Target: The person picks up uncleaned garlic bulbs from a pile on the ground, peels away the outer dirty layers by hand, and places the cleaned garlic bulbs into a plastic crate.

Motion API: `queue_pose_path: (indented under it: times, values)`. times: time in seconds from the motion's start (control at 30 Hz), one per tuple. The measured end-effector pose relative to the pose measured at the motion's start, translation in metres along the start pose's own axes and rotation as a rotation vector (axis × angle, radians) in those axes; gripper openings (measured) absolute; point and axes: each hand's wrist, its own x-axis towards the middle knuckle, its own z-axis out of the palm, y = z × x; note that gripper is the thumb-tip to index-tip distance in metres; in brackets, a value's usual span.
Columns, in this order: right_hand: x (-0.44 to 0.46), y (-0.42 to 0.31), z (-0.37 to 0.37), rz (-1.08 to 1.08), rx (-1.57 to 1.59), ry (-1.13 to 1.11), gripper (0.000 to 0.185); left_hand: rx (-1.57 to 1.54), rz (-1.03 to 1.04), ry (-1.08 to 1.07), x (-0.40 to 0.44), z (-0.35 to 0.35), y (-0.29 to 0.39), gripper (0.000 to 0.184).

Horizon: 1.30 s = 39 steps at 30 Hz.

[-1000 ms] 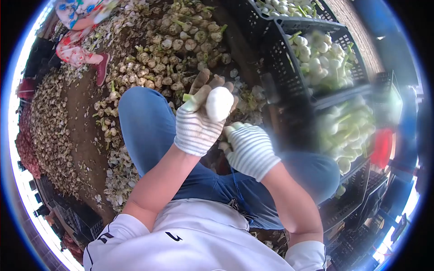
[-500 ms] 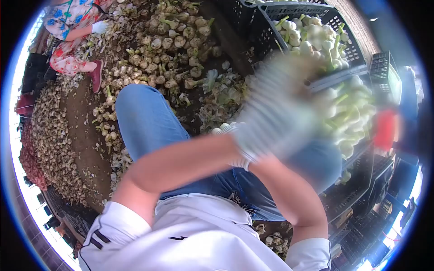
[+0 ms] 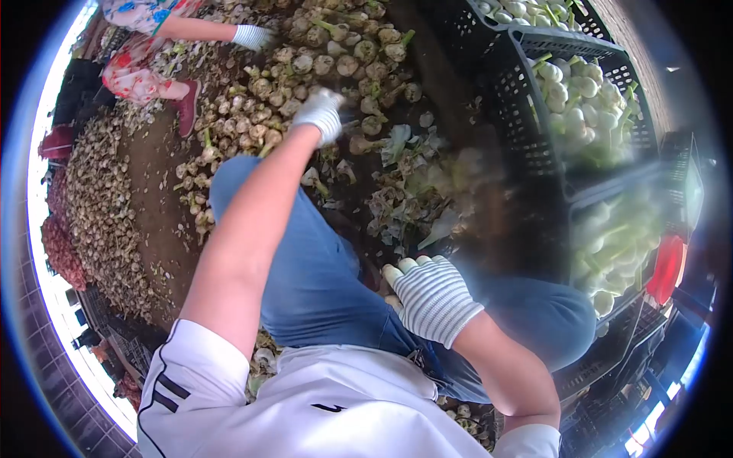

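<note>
My left hand (image 3: 319,118), in a striped white glove, reaches over the near edge of a pile of untrimmed garlic bulbs (image 3: 347,65). Motion smears its fingers, so I cannot tell whether they touch a bulb. Close to my lap, my right hand (image 3: 435,298) wears a matching glove with yellowish fingertips. Its fingers are curled closed, and whatever they may hold is hidden. Beyond the right hand lies a heap of loose garlic skins and leaves (image 3: 412,187).
Black plastic crates (image 3: 527,114) at the right hold cleaned white garlic bulbs (image 3: 584,107). A red object (image 3: 666,269) hangs beside the nearer crate. Another person's gloved hand (image 3: 253,37) is at the pile's far left. More garlic (image 3: 103,206) lies along the left.
My left hand has swung from beside the crates at the right to the garlic pile at the left. My right hand now shows fully near my lap. The view has shifted slightly.
</note>
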Motion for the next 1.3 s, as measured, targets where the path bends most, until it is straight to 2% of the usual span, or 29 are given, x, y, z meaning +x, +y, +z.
queue_pose_path:
  times: [0.1,0.13,0.2,0.23,0.33,0.37,0.47,0.5,0.53,0.57,0.6,0.63,0.67,0.73,0.8,0.87,0.9,0.93,1.0,1.03,1.13,1.27,1.3]
  values:
    - [0.006,0.005,0.0,0.019,0.029,0.019,0.031,0.393,0.208,-0.129,0.009,0.054,0.018,0.037]
    - [0.007,0.006,0.0,0.012,0.029,0.023,0.033,0.468,0.18,-0.247,0.021,0.076,0.018,0.035]
    - [0.012,0.007,0.001,-0.001,0.054,0.01,0.032,0.468,0.266,-0.191,0.031,0.119,0.004,0.034]
    - [0.014,0.007,0.004,-0.002,0.055,0.017,0.032,0.318,0.109,-0.152,0.059,0.166,-0.015,0.039]
    - [0.018,0.015,0.009,0.033,0.04,0.007,0.032,0.381,0.225,-0.163,0.046,0.151,-0.003,0.039]
    - [0.018,0.017,0.011,0.048,0.039,-0.006,0.032,0.415,0.227,-0.204,0.045,0.143,-0.002,0.044]
    - [0.016,0.02,-0.001,0.078,0.059,0.04,0.028,0.199,0.117,-0.467,0.024,0.094,0.036,0.055]
    - [0.018,0.019,-0.013,0.105,0.074,0.045,0.028,0.173,0.208,-0.473,0.011,0.074,0.05,0.062]
    - [0.018,0.022,-0.017,0.128,0.099,0.167,0.027,0.05,0.202,-0.381,-0.014,0.047,0.073,0.064]
    - [0.019,0.025,-0.02,0.165,0.25,0.352,0.027,-0.002,0.333,-0.362,-0.027,0.032,0.079,0.063]
    - [0.019,0.027,-0.023,0.196,0.397,0.541,0.026,-0.184,0.371,-0.318,-0.046,0.019,0.089,0.061]
    - [0.015,0.023,-0.034,0.258,0.531,0.698,0.023,-0.41,0.537,-0.244,-0.054,0.035,0.084,0.06]
    - [0.014,0.026,-0.035,0.317,0.702,0.769,0.023,-0.503,0.571,-0.158,-0.096,0.002,0.091,0.062]
    - [0.014,0.022,-0.047,0.339,1.161,0.983,0.029,-0.524,0.634,0.009,-0.142,-0.016,0.089,0.069]
    - [0.004,0.021,-0.056,0.306,1.376,0.839,0.038,-0.548,0.637,0.075,-0.177,-0.021,0.082,0.069]
    - [-0.002,0.019,-0.062,0.356,1.304,0.535,0.037,-0.603,0.696,0.219,-0.198,-0.02,0.08,0.066]
    - [0.0,0.017,-0.053,0.285,1.344,0.571,0.036,-0.577,0.769,0.362,-0.201,-0.017,0.079,0.063]
    - [0.003,0.016,-0.044,0.209,1.382,0.607,0.035,-0.533,0.769,0.376,-0.206,-0.019,0.077,0.062]
    - [0.004,0.015,-0.041,0.224,1.37,0.571,0.035,-0.44,0.774,0.398,-0.215,-0.027,0.076,0.062]
    - [0.003,0.015,-0.041,0.233,1.366,0.557,0.034,-0.465,0.796,0.483,-0.217,-0.024,0.076,0.06]
    - [-0.003,0.016,-0.042,0.139,1.26,0.511,0.034,-0.344,0.76,0.455,-0.224,-0.033,0.074,0.059]
    - [-0.012,0.015,-0.047,0.232,1.361,0.364,0.031,-0.298,0.722,0.473,-0.229,-0.031,0.069,0.057]
    - [-0.009,0.02,-0.042,0.167,1.293,0.377,0.03,-0.317,0.726,0.442,-0.231,-0.032,0.068,0.06]
